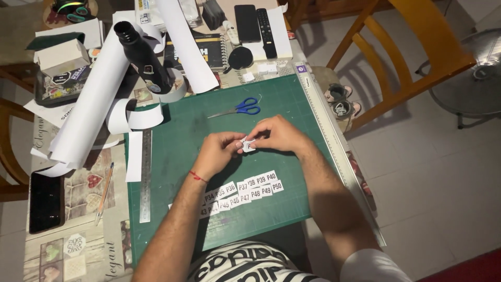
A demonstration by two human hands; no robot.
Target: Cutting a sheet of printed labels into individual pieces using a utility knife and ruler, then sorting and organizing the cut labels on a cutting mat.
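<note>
A small white paper piece point(248, 145) is pinched between the fingertips of the left hand point(218, 152) and right hand point(279, 134), above the middle of a green cutting mat point(177, 156). Rows of white labels point(245, 192) are laid toward the mat's near edge; blue-handled scissors point(237, 108) lie toward its far edge.

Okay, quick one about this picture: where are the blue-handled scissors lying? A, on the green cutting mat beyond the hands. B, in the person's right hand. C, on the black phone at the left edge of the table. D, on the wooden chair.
A: the scissors lie flat on the green cutting mat, on the far side of the left hand and right hand, which pinch a small white paper piece instead.
</note>
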